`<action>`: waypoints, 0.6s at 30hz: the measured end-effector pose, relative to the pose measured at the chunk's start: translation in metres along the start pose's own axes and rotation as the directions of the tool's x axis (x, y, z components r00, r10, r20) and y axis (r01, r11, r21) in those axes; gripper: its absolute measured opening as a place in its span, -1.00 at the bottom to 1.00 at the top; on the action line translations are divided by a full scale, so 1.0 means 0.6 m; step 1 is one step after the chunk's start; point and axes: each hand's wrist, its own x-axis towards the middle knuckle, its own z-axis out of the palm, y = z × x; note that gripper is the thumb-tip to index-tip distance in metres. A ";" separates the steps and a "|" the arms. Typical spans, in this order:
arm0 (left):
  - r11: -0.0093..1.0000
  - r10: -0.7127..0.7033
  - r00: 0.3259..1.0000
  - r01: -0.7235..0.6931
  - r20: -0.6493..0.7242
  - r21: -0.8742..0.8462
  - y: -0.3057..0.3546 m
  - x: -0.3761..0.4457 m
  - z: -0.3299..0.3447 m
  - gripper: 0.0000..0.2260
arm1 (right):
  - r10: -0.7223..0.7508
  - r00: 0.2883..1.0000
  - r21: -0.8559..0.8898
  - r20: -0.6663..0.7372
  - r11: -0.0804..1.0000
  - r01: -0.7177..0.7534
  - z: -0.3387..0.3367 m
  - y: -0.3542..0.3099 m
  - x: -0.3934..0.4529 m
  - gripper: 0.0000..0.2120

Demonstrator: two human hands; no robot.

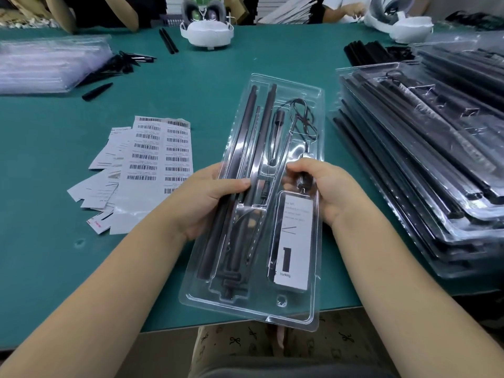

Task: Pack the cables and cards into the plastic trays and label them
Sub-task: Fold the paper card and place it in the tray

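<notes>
In the head view, both hands hold one clear plastic tray (313, 110) over the near edge of the green table (204, 85). The left hand (210, 197) grips the tray's left side, thumb pressed across the long black rods (245, 137) in their channels. The right hand (321, 186) curls round the right side, thumb and fingertips pinching near the metal clip of the black cord (302, 118) just above the card (296, 241).

The risks, as I judge them: the tray overhangs the table edge, so a loosened grip could tip it toward the lap and spill the rods. The looped cord lies slack in its pocket and could spring out or be caught under a lid. Pressing on thin plastic could also flex it and unseat the parts.

The card shows a large "1" and, below it, what reads as "trunkmg"; the lines above are too small to read. The barcode label sheets (161, 151) lie to the left, their print illegible. Filled trays (425, 148) are stacked at right.
</notes>
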 end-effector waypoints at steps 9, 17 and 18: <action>0.991 -0.089 0.991 0.078 0.097 0.110 0.010 -0.008 -0.012 -0.62 | -0.159 0.967 0.083 -0.200 0.980 0.178 -0.027 -0.015 0.019 -0.87; 0.974 -0.200 0.946 0.164 0.254 0.154 0.017 -0.012 -0.043 -0.66 | -0.072 0.973 0.281 -0.221 0.950 0.134 -0.054 -0.036 0.039 -0.82; 0.970 -0.211 0.941 0.168 0.266 0.175 0.018 -0.013 -0.051 -0.65 | -0.053 0.979 0.255 -0.198 0.961 0.104 -0.056 -0.037 0.041 -0.79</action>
